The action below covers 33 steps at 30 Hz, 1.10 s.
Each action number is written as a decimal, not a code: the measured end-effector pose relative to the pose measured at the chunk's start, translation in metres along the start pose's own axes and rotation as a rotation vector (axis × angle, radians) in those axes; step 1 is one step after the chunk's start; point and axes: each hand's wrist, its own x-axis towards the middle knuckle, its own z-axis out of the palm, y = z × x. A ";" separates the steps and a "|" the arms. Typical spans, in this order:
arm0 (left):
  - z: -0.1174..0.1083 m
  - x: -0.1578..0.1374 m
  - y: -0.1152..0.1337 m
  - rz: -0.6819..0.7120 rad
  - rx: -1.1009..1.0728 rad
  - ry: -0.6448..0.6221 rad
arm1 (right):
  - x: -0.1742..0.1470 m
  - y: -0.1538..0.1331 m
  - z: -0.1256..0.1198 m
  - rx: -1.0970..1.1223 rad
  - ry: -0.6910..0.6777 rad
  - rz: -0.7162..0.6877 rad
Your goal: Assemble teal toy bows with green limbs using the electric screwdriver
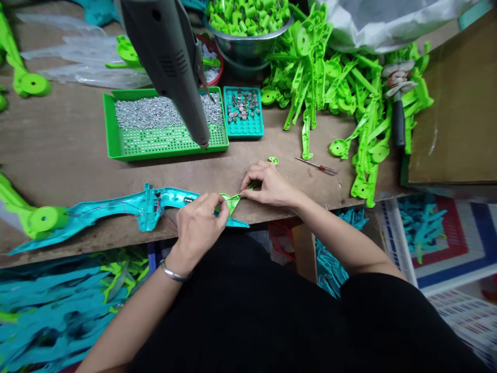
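A long blue plastic toy-bow shell (116, 203) lies along the table's front edge, its hollow side up, with thin wires inside. Toward its right end sits a small light-green plastic part (232, 203). My left hand (200, 228) is over that end, thumb and fingers curled together beside the green part; what they grip is hidden. My right hand (269, 184) is just right of it, thumb and forefinger pinched at the end of a thin dark strand that crosses the green part. A round green limb piece (47, 220) rests on the shell's left end.
A grey power screwdriver (171, 62) hangs over a green tray (166, 152) of screws. Beside it are a teal tray (244, 129) of small metal pieces, a metal bowl (248, 44), heaped green parts (310, 77), a small screwdriver (318, 166) and a cardboard box (454, 114).
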 end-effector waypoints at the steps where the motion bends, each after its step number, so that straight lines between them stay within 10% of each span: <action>1: -0.001 0.003 0.003 -0.049 0.024 -0.043 | 0.000 -0.002 0.000 -0.011 -0.005 0.008; 14: -0.014 0.029 0.003 -0.340 -0.171 -0.347 | -0.003 -0.009 0.005 -0.087 -0.004 0.027; 33: -0.021 0.036 0.002 -0.317 -0.079 -0.349 | -0.003 -0.005 0.003 -0.012 -0.042 0.026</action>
